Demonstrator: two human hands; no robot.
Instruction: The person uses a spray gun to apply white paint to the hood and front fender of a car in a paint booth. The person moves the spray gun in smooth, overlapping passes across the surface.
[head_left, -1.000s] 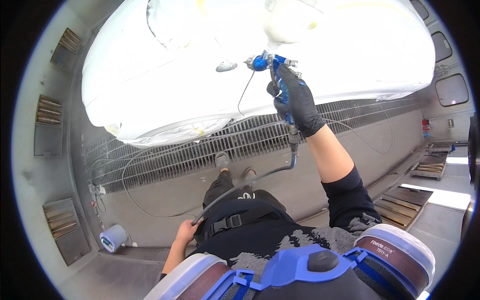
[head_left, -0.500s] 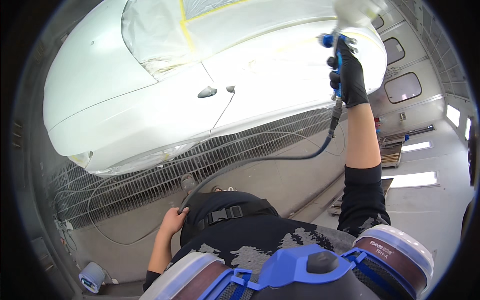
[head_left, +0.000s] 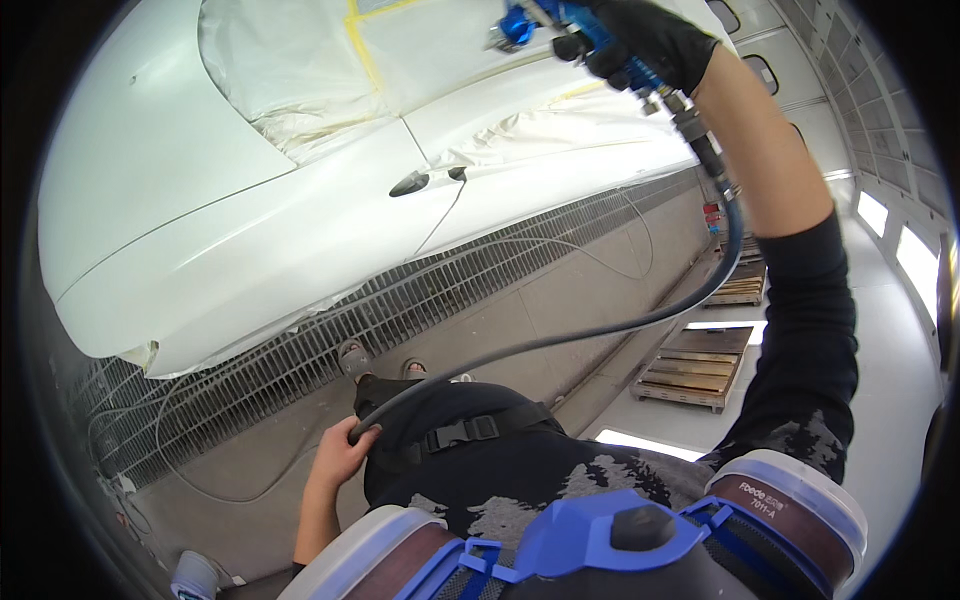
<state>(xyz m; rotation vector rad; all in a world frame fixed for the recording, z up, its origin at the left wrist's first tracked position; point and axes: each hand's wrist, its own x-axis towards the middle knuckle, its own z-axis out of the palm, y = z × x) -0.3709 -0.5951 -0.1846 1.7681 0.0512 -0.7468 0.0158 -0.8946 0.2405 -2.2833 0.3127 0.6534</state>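
My right hand point(head_left: 655, 45), in a black glove, is closed around a blue spray gun point(head_left: 612, 48) held high in front of the car. The top of the gun runs out of the picture, and its front end points left. From the gun's lower end a dark air hose point(head_left: 600, 330) loops down and across to my waist. There my bare left hand point(head_left: 345, 448) grips the hose by my left hip. Ahead stands a white car body point(head_left: 250, 235), partly wrapped in clear masking film point(head_left: 290, 60) with yellow tape point(head_left: 362, 55). A dark door handle point(head_left: 409, 184) sits on its side.
A metal floor grating point(head_left: 330, 330) runs along the car's lower edge, with a thin hose point(head_left: 215, 495) lying over it. Slatted wooden panels point(head_left: 695, 370) stand at the right. A pale bucket point(head_left: 194, 576) is at the lower left. My respirator point(head_left: 600, 545) fills the bottom edge.
My right hand has swung left and up with the spray gun, bringing the hose along. The gun now tilts leftward. My left hand still holds the hose, and the view has shifted slightly.
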